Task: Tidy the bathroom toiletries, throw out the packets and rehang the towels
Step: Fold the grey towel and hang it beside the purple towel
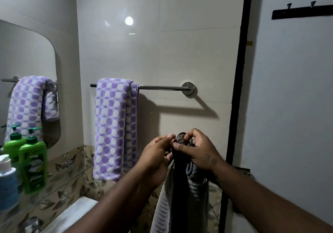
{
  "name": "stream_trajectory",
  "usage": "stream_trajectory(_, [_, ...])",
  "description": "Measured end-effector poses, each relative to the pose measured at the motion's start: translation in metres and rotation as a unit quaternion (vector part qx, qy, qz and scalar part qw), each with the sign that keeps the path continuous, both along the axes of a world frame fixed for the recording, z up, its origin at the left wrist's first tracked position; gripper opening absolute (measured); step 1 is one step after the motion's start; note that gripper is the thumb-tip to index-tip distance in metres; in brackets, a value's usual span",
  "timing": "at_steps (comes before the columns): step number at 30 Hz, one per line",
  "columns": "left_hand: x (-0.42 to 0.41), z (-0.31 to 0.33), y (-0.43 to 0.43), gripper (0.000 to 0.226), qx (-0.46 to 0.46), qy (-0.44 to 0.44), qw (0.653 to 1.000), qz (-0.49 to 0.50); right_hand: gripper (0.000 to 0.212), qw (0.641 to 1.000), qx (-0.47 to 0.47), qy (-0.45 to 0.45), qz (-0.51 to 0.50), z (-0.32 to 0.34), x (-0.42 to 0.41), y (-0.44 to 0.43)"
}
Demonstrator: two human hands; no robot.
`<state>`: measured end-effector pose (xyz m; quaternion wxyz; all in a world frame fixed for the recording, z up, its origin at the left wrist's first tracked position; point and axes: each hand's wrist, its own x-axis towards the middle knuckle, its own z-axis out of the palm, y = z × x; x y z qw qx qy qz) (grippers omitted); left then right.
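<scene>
A grey towel (196, 193) with a dark stripe hangs from both my hands below the towel rail (162, 88). My left hand (155, 153) pinches its top edge from the left. My right hand (198, 149) grips the bunched top corner from the right. A purple and white dotted towel (112, 124) is folded over the left part of the rail. The right part of the rail is bare. A green pump bottle (33, 164) and a white and blue bottle (7, 182) stand on the shelf at the left.
A mirror (27, 61) on the left wall reflects the dotted towel and the green bottle. A dark hook rack (297, 12) sits high on the door at the right. A white basin edge (75, 213) and a tap (30, 223) lie below left.
</scene>
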<state>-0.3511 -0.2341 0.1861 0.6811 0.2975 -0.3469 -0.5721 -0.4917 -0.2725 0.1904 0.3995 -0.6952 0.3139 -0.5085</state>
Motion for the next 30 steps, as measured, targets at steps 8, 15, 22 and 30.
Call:
stream_trajectory(8, [-0.010,-0.021,0.017,0.023,-0.087,-0.065,0.993,0.036,0.041,0.997,0.039,-0.063,-0.020,-0.001,0.006,0.003])
stream_trajectory(15, [-0.022,-0.021,0.013,0.012,-0.046,-0.078,0.988,0.129,0.027,0.996,0.005,-0.061,-0.072,-0.008,0.010,-0.001])
stream_trajectory(22, [-0.016,-0.012,-0.011,0.008,0.010,-0.013,0.981,0.194,0.020,0.993,-0.046,-0.038,-0.105,-0.007,0.005,0.001])
stream_trajectory(30, [-0.030,-0.007,-0.003,0.012,-0.036,-0.127,0.969,0.210,0.034,0.990,-0.041,-0.025,-0.131,-0.008,0.003,0.006])
